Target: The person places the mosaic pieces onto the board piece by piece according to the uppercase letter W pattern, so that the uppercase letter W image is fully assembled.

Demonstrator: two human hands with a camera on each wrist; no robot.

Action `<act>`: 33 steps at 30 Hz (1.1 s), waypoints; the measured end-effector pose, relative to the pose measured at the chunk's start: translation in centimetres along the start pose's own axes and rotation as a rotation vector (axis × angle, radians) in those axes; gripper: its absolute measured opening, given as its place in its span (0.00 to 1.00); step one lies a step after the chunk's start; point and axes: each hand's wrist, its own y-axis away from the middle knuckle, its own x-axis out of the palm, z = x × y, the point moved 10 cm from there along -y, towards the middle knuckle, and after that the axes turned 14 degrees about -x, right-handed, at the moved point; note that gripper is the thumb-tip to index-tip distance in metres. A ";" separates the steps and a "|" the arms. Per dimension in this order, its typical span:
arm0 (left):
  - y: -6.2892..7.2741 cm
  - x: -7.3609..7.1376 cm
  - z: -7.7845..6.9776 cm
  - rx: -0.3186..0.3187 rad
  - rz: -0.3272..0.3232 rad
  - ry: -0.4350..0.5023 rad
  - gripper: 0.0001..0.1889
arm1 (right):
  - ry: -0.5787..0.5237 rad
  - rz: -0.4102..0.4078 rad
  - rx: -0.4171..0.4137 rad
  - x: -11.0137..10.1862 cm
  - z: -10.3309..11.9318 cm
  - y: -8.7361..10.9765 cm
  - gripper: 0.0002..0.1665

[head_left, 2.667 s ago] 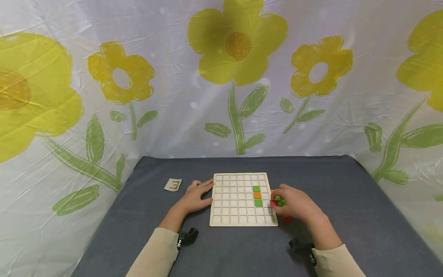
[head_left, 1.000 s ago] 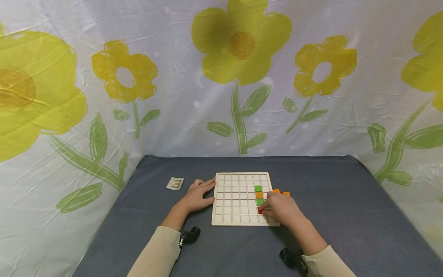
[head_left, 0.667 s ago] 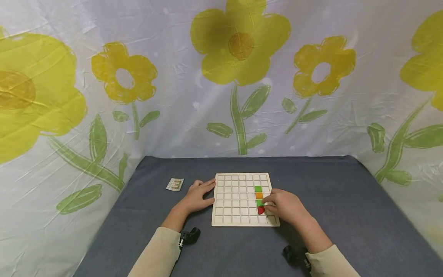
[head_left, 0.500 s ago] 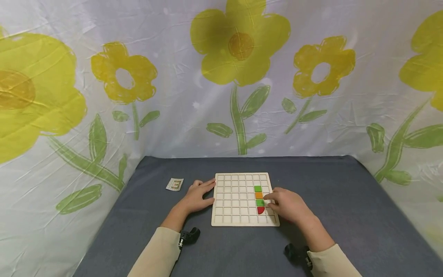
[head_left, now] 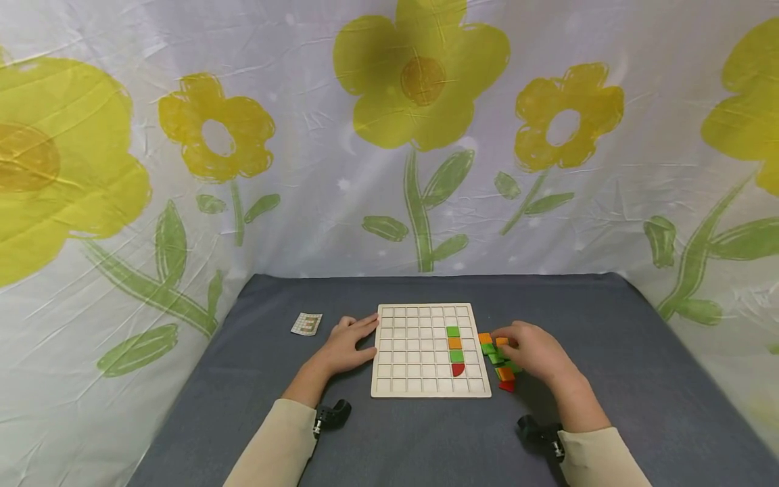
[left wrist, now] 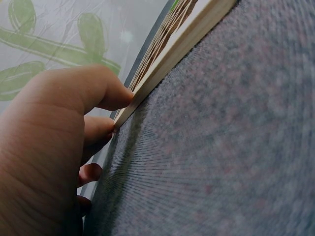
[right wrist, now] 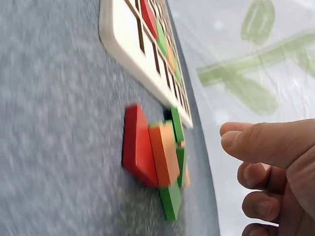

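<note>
Yellow flowers (head_left: 36, 155) covered the cloth backdrop at the left of the head view, for anyone curious about the setup. Left of centre, on the dark tablecloth (head_left: 274, 352), sat a little card (head_left: 306, 324) with a grid and a brownish shape printed on it; any finer print was too small to read. Just beside it came the left hand (head_left: 347, 345), fingers pretty much straight, the thumb and a fingertip pressing against the board's left edge.

The pale wooden board (head_left: 414, 359) lay flat at lower centre, split into square cells. Second column from the right had four cells filled, top to bottom: green tile (head_left: 453, 331), orange tile (head_left: 454, 343), second green tile (head_left: 456, 355), red quarter-round piece (head_left: 458, 370).

Right of the board was a jumble of loose pieces (head_left: 506, 374), green, orange and red, some overlapping. Over the pile's upper end hung the right hand (head_left: 535, 348), thumb and forefinger apart near an orange one, other fingers loosely bent. Couldn't tell if it touched anything.
</note>
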 end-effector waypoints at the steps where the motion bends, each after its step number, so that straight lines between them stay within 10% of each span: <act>1: 0.0 0.0 0.0 0.001 -0.001 0.000 0.35 | -0.010 0.005 0.011 0.0 -0.4 0.1 0.17; 33: 0.1 -0.1 -0.2 0.000 -0.006 0.004 0.35 | -0.153 0.011 0.095 1.7 -4.3 0.9 0.13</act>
